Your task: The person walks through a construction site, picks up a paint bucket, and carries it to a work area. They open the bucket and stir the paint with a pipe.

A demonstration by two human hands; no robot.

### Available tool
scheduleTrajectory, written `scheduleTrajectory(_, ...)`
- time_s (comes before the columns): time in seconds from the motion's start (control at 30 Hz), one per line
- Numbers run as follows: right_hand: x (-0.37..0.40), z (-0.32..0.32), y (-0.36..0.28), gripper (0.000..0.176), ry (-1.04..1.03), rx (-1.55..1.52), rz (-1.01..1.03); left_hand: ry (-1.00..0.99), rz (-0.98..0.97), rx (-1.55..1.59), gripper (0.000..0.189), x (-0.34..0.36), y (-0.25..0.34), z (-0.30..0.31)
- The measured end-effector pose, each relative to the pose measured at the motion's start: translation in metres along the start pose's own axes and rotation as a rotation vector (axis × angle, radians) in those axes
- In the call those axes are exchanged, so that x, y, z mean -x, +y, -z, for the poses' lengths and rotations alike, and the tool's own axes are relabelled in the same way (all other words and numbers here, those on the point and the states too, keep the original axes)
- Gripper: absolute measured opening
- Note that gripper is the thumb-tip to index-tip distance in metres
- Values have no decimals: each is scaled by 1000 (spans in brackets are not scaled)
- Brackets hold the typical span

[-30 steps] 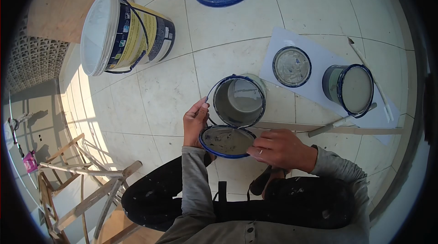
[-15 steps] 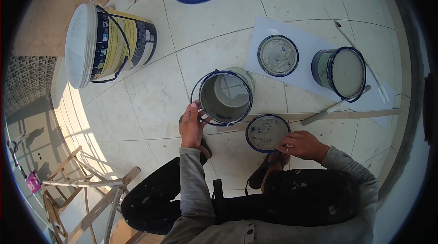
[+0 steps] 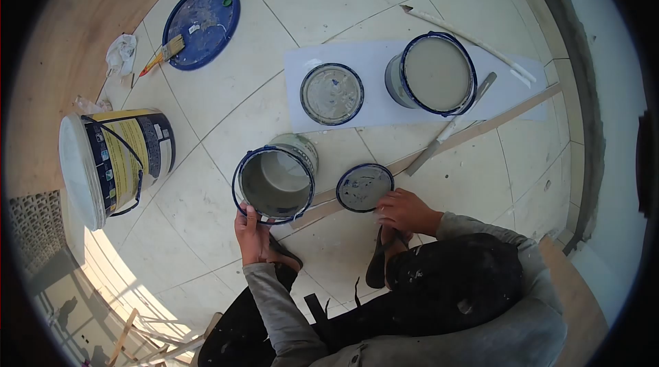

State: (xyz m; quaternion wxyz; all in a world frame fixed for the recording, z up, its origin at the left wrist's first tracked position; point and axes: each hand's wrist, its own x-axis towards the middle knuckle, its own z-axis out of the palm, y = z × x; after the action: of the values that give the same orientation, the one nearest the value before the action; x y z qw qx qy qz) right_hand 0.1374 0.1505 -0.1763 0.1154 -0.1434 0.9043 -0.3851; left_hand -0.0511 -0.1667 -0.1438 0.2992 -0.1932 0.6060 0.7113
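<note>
My left hand [image 3: 252, 235] grips the near rim of a paint can [image 3: 300, 151], its thumb up at the lip. Tilted toward me, the can has a blue rim, a wire handle and grey paint residue inside. To the right, a round blue-edged paint can lid [image 3: 365, 188] smeared with grey is pinched at its near edge by my right hand [image 3: 408, 212]. That lid is close over a wooden strip [image 3: 322, 212] on the floor. Another grey-smeared lid [image 3: 332, 94] lies on white paper [image 3: 302, 58], beside a second can [image 3: 439, 73] full of grey paint.
A large yellow and navy bucket [image 3: 127, 161] stands at the left. Beyond it lie a big blue lid [image 3: 204, 27], a paintbrush [image 3: 163, 54] and a crumpled white cloth [image 3: 121, 54]. Two long sticks [image 3: 467, 41] flank the full can. Wooden framework [image 3: 147, 336] is at lower left.
The view has turned and shifted, so the floor objects appear further left and rotated. Both hands keep their holds on the can and the lid.
</note>
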Motion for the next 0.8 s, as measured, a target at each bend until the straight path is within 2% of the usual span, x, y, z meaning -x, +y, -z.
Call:
scheduleTrajectory(0.13, -6, 42, 12, 17, 539, -421, -568, 4, -5, 70, 40, 1, -4, 3)
scheduleTrajectory(0.2, -2, 55, 38, 18, 1005, -724, -730, -5, -17, 119, 41, 1, -3, -5)
scheduleTrajectory(0.23, 4, 70, 48, 21, 1146, -840, -780, 52, -16, 124, 36, 3, 0, -12)
scheduleTrajectory(0.27, 8, 82, 57, 26, 1266, -895, -912, 110, -15, 129, 31, 4, 1, -18)
scheduleTrajectory(0.3, 17, 99, 69, 34, 1371, -992, -934, 119, -29, 129, 31, 3, -2, -18)
scheduleTrajectory(0.33, 20, 103, 73, 40, 1378, -965, -940, 152, -46, 77, 28, -2, -5, -15)
scheduleTrajectory(0.4, 19, 107, 76, 39, 1428, -923, -980, 224, -40, -9, 21, -4, 0, -12)
scheduleTrajectory(0.47, 17, 97, 73, 37, 1497, -988, -981, 250, -17, -27, 25, -3, 5, -15)
scheduleTrajectory(0.53, 14, 75, 68, 28, 1467, -1162, -1045, 233, 22, -11, 28, -3, 9, -17)
scheduleTrajectory(0.57, 5, 69, 57, 20, 1343, -1319, -1063, 248, 2, -3, 28, -3, 9, -16)
scheduleTrajectory(0.6, -7, 64, 45, 17, 1097, -1415, -1051, 220, 14, -12, 27, -3, 10, -14)
scheduleTrajectory(0.67, -47, 59, 29, 16, 568, -1331, -897, 210, 20, 7, 26, 0, 12, -15)
scheduleTrajectory(0.73, -99, 56, 31, 18, 352, -988, -534, 222, 15, 25, 26, 6, 9, -13)
scheduleTrajectory(0.8, -165, 81, 24, 20, 271, -698, -349, 250, 17, 62, 27, 12, 7, -11)
